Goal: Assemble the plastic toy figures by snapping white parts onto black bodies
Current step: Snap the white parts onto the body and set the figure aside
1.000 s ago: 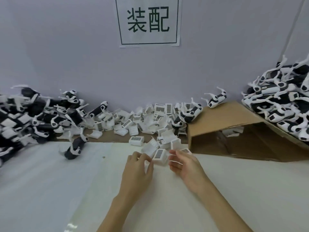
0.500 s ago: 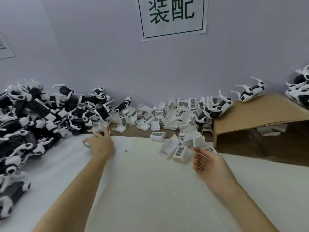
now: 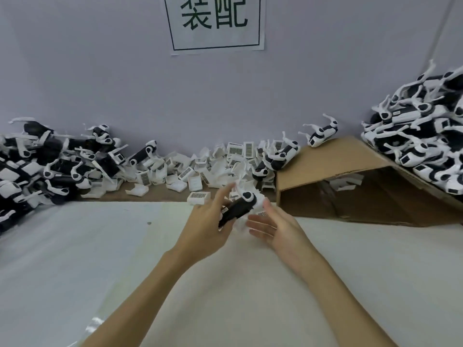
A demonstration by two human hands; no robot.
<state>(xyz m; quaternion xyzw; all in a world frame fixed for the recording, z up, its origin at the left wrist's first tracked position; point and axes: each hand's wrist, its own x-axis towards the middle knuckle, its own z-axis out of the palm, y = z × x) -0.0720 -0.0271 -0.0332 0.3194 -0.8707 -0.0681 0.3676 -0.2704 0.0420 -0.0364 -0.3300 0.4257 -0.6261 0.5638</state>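
Note:
My left hand (image 3: 205, 226) grips a black toy body (image 3: 238, 209) with white leg parts, held tilted above the white table at the centre. My right hand (image 3: 273, 227) is just right of the body, palm turned toward it and fingers relaxed; a white part may lie behind its fingers, but motion blur hides this. A heap of loose white parts with barcode labels (image 3: 215, 166) lies along the back wall just beyond both hands.
A pile of black bodies (image 3: 45, 169) fills the left. A tipped cardboard box (image 3: 350, 171) stands at the right, with assembled figures (image 3: 431, 146) heaped on and behind it. White sheet (image 3: 125, 259) covers the near table. A paper sign (image 3: 216, 21) hangs on the wall.
My left hand reached to the pile at the left, then came back to the centre holding a black body. My right hand stayed near the white parts and turned toward the body.

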